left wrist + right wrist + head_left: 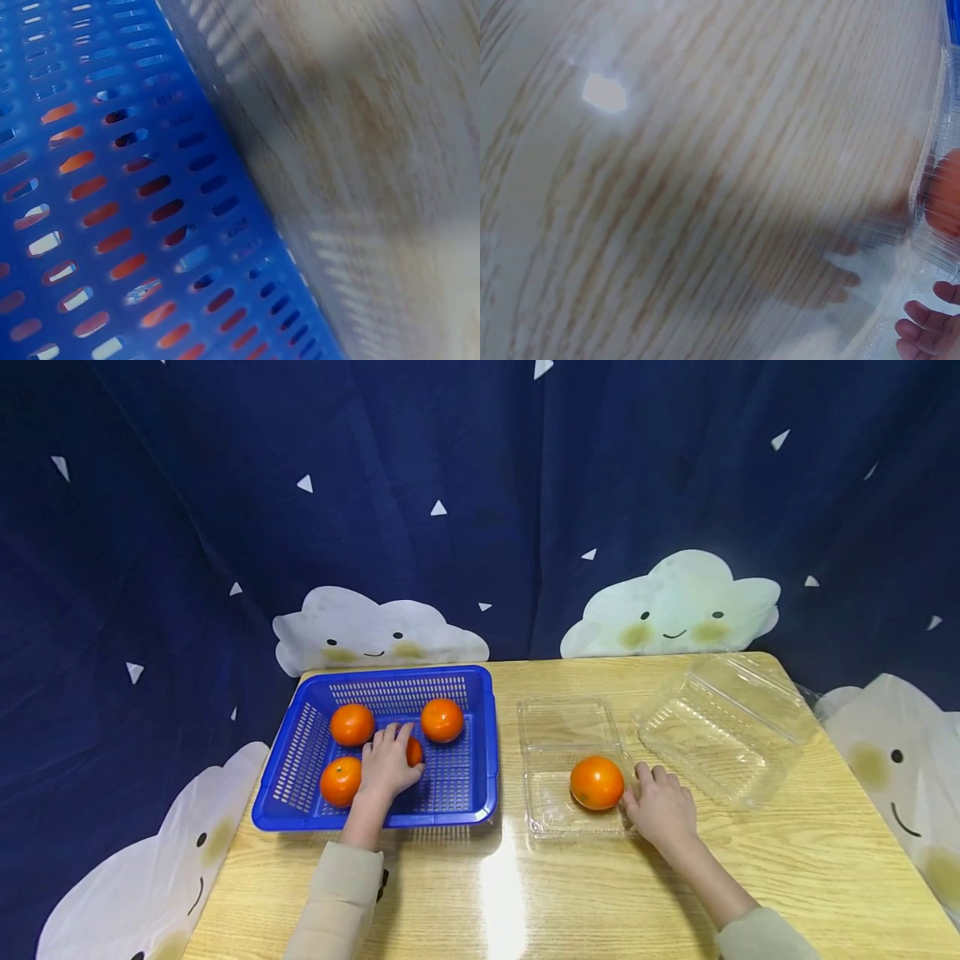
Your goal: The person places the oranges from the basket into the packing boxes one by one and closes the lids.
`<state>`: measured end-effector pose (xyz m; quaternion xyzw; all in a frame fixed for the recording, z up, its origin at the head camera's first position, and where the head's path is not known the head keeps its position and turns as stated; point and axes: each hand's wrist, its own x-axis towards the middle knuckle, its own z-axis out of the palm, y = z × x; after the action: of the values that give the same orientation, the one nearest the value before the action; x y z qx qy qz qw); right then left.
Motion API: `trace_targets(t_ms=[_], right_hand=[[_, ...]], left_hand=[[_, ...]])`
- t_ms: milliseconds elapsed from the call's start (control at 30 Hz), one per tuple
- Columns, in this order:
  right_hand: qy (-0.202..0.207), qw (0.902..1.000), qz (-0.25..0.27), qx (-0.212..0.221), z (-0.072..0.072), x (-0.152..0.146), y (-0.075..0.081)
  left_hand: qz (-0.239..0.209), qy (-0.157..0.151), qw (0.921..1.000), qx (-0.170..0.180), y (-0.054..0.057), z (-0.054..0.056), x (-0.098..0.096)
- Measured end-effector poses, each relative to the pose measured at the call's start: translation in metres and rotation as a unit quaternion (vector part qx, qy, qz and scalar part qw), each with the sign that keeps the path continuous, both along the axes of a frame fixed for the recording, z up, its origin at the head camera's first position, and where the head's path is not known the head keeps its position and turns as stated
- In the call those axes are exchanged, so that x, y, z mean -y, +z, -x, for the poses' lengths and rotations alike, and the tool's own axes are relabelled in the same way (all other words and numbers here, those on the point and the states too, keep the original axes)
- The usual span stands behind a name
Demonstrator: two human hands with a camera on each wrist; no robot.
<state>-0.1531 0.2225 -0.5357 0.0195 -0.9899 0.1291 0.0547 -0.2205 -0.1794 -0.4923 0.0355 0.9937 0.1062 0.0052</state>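
My left hand (386,764) reaches into a blue plastic basket (450,818), its fingers and thumb curled round an orange (415,752) that it partly covers. Close about it lie other oranges: one at the front left (341,782), one at the back left (352,725) and one on the right (442,720). In the left wrist view the slotted basket wall (217,180) hides the hand. My right hand (662,806) rests with loose fingers at the right edge of an opened clear clamshell box (540,814). Inside that box sits one orange (597,782), also visible in the right wrist view.
Another opened clear plastic box (720,735) lies at the back right of the wooden table (585,902). Behind the table hangs a dark blue curtain (450,435) with printed clouds. The basket stands along the table's left side.
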Motion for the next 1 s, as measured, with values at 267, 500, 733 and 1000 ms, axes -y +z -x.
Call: trace_targets(t_ms=[267,500,733,1000], right_hand=[[0.000,1.0000,0.000,-0.001,-0.0002,-0.0004,-0.0007],[0.002,1.0000,0.000,-0.003,0.0000,-0.0007,-0.0009],[0.001,1.0000,0.001,-0.005,0.0000,-0.0006,-0.0006],[0.001,1.0000,0.000,-0.006,-0.0002,-0.0002,-0.0003]], left_hand=[[-0.005,0.003,1.0000,0.007,-0.0046,0.0000,0.0041],[-0.016,0.012,0.9996,0.020,-0.0057,0.0003,0.0055],[-0.024,0.012,0.9994,0.023,-0.0057,0.0006,0.0047],[-0.031,0.007,0.9994,0.012,-0.0055,0.0003,0.0046]])
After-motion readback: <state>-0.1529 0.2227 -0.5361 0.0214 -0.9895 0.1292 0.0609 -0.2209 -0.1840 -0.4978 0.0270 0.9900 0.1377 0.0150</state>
